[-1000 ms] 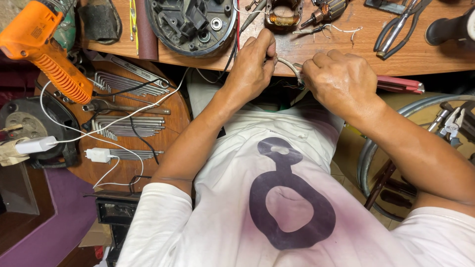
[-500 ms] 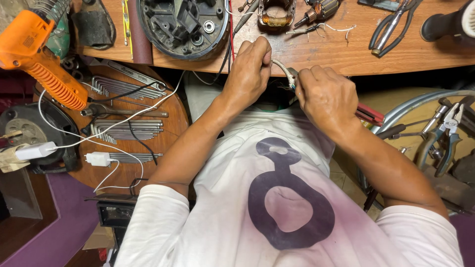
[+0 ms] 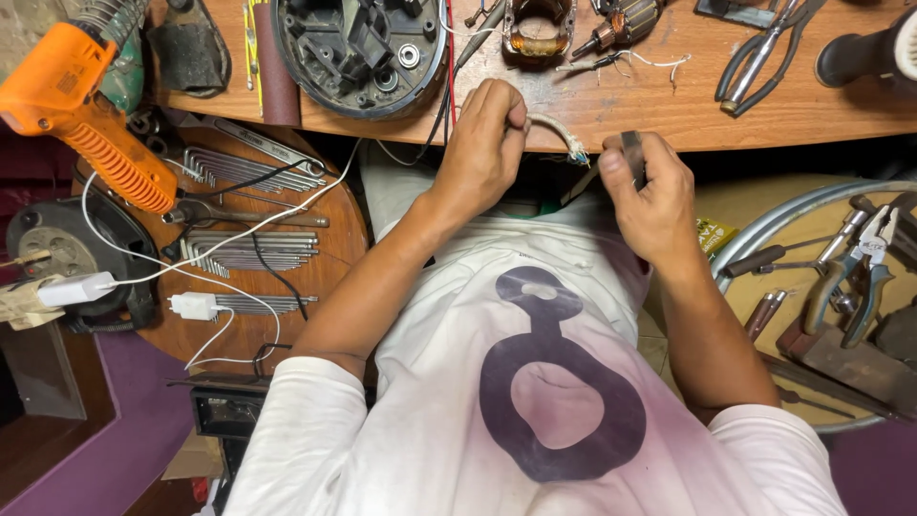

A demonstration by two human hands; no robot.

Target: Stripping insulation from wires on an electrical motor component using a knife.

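My left hand (image 3: 487,143) pinches a white sheathed cable (image 3: 556,128) at the front edge of the wooden workbench (image 3: 764,115). The cable's free end shows bare coloured wire tips pointing right. My right hand (image 3: 650,186) grips a small dark flat tool (image 3: 631,151) upright, its lower end close to the wire tips. Both hands hover just in front of the bench edge, above my white shirt.
On the bench lie a round black machine housing (image 3: 363,48), a motor stator (image 3: 538,29), an armature (image 3: 626,19), and pliers (image 3: 759,53). An orange heat gun (image 3: 86,115) hangs left above a round wooden stool (image 3: 325,248) with hex keys. Pliers (image 3: 860,277) rest in a tray on the right.
My hands have drawn slightly apart. The right hand lifted the dark tool upright away from the cable end, which now shows stripped wire tips.
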